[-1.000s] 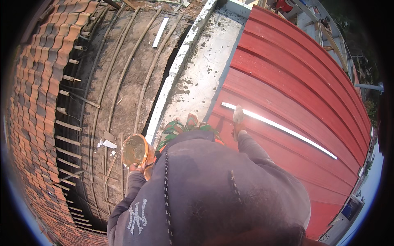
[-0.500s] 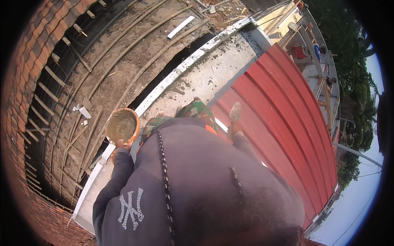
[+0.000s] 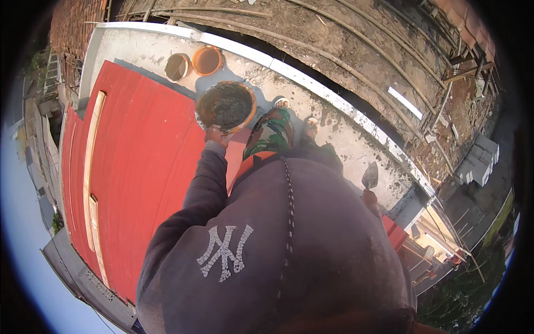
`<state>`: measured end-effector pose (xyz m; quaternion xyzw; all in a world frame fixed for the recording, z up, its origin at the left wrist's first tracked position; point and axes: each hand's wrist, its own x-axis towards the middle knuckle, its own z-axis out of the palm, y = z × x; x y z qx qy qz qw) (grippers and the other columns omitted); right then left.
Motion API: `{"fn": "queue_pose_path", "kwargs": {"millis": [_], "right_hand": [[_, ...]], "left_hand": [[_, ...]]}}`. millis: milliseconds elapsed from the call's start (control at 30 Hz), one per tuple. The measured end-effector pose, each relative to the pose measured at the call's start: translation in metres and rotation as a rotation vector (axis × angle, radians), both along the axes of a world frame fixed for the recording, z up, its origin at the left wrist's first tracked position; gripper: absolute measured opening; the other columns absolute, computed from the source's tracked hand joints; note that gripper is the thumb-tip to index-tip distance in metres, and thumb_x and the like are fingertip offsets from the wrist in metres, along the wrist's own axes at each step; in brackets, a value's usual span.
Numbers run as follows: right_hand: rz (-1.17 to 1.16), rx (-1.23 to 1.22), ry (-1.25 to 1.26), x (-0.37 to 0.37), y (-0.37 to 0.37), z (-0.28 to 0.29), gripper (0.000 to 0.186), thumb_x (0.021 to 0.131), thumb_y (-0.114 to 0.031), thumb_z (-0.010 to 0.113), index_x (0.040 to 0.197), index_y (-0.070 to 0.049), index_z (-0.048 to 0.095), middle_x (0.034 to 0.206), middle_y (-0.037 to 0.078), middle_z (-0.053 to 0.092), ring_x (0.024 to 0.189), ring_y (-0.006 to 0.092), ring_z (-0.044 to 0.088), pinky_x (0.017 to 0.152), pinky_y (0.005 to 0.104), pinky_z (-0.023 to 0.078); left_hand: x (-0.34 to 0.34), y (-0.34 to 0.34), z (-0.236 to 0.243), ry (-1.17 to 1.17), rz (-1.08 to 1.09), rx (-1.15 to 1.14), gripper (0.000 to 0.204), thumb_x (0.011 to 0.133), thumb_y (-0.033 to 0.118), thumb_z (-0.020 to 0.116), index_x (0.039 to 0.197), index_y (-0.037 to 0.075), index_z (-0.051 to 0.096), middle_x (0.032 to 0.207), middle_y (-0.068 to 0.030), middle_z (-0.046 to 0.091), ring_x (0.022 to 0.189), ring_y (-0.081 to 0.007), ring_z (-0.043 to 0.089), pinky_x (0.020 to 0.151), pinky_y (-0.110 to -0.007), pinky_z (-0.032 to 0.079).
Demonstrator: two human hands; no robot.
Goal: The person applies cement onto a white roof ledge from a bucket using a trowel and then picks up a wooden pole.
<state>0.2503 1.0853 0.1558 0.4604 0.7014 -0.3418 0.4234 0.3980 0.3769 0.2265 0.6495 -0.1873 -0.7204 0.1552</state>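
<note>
My left hand (image 3: 217,136) grips the near rim of an orange bucket (image 3: 251,114), held out in front of me to the left. Grey wet mortar (image 3: 225,106) fills much of it. On my right side, my right hand (image 3: 371,201) is closed round the handle of a trowel (image 3: 370,176). Its blade points away from me and looks grey and coated. Two more buckets stand on the concrete ledge beyond the held one: an orange one (image 3: 207,60) and a darker one (image 3: 178,67).
I stand on a mortar-spattered concrete ledge (image 3: 356,150). A white-topped low wall (image 3: 311,86) edges it, with a drop to bare ground and bamboo poles (image 3: 334,60) beyond. Red metal roofing (image 3: 139,128) lies left, carrying wooden strips (image 3: 93,167). Timber and a pale panel (image 3: 434,222) are at right.
My view and body have turned a long way round, so the red roofing now lies on the left. Both hands still hold the bucket and trowel. Two standing buckets have come into view.
</note>
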Motion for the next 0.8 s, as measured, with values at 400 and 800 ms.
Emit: {"fn": "queue_pose_path", "kwargs": {"millis": [400, 800], "right_hand": [[0.815, -0.127, 0.108, -0.261, -0.214, 0.006, 0.023, 0.095, -0.036, 0.056, 0.106, -0.016, 0.058, 0.079, 0.007, 0.058, 0.054, 0.0208, 0.053, 0.045, 0.0390, 0.042], [1.400, -0.402, 0.015, -0.195, -0.550, -0.002, 0.037, 0.098, -0.029, 0.065, 0.129, -0.008, 0.059, 0.079, 0.006, 0.063, 0.051, 0.0141, 0.053, 0.044, 0.0321, 0.045]], "left_hand": [[0.216, 0.129, -0.061, -0.031, 0.602, -0.161, 0.024, 0.089, 0.014, 0.052, 0.112, 0.006, 0.052, 0.120, -0.0201, 0.059, 0.115, -0.0433, 0.059, 0.102, -0.066, 0.050], [0.269, 0.094, -0.150, 0.038, 0.987, -0.186, 0.041, 0.090, 0.015, 0.052, 0.129, 0.001, 0.051, 0.132, -0.0209, 0.059, 0.125, -0.0424, 0.057, 0.110, -0.062, 0.047]]}}
